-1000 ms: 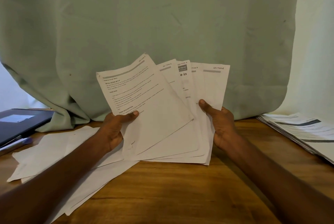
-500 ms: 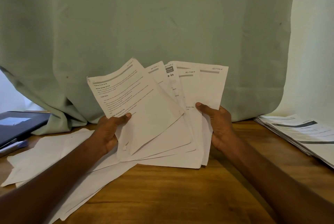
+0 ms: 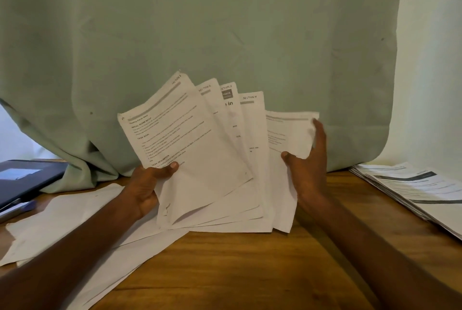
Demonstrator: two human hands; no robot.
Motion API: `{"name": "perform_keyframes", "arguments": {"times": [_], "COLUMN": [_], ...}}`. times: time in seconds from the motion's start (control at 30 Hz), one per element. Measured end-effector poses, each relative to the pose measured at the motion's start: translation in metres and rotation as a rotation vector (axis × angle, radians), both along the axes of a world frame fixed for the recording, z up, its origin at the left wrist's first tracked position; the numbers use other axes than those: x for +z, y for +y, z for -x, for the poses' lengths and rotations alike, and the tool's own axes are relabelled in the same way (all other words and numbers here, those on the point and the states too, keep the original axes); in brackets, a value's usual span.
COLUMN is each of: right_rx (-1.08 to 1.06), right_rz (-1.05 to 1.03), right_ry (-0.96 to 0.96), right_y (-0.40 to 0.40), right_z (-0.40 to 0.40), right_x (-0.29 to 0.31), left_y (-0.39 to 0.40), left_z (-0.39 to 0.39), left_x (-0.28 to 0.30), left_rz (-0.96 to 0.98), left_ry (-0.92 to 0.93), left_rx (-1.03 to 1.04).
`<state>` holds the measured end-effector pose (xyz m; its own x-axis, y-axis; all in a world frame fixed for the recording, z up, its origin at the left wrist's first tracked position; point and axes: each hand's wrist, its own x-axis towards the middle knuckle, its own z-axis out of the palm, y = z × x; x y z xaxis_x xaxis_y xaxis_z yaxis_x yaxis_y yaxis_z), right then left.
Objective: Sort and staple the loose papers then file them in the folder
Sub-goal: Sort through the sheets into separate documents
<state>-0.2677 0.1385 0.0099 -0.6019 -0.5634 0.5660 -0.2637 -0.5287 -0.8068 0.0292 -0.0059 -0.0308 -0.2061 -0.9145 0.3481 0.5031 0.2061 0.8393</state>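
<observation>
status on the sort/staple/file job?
Done: pages fanned by section label. In hand: left hand holds the fanned sheets; right hand grips the rightmost sheet. Left: stapling (no stapler visible), more loose papers on the table, filing in the dark folder.

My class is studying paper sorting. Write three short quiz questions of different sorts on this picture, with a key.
1. True or false: the left hand holds the sheet marked Section 1.
2. Which hand grips the rightmost sheet? A left, B right.
3. Fill in: the stack on the table lies to the person's ____.

Key: 1 true; 2 B; 3 right.
</observation>
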Motion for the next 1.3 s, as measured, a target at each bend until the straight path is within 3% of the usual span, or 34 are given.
{"name": "perform_keyframes", "arguments": {"times": [0.2, 0.4, 0.57, 0.8, 1.13, 1.3], "right_rx": [0.300, 0.199, 0.222, 0.294, 0.417, 0.478], "right_rz": [-0.203, -0.210, -0.162, -0.089, -0.221, -0.160], "right_ry": [-0.002, 0.050, -0.137, -0.296, -0.150, -0.075], "right_y": [0.004, 0.001, 0.005, 0.007, -0.002, -0.008], "right_z": [-0.018, -0.014, -0.015, -0.007, -0.008, -0.014], "right_x": [0.012, 0.006, 0.005, 0.009, 0.002, -0.004], "left_y": [0.003, 0.008, 0.014, 0.002, 0.015, 0.030], "left_z": [0.005, 0.006, 0.013, 0.003, 0.008, 0.016], "left_x": [-0.004, -0.002, -0.001, -0.001, 0.004, 0.007], "left_rz": [0.054, 0.037, 0.046, 0.049, 0.108, 0.238], "left_ry": [-0.021, -0.022, -0.032, 0.010, -0.108, -0.334], "left_rx": [-0.004, -0.067, -0.145, -0.060, -0.104, -0.175]}}
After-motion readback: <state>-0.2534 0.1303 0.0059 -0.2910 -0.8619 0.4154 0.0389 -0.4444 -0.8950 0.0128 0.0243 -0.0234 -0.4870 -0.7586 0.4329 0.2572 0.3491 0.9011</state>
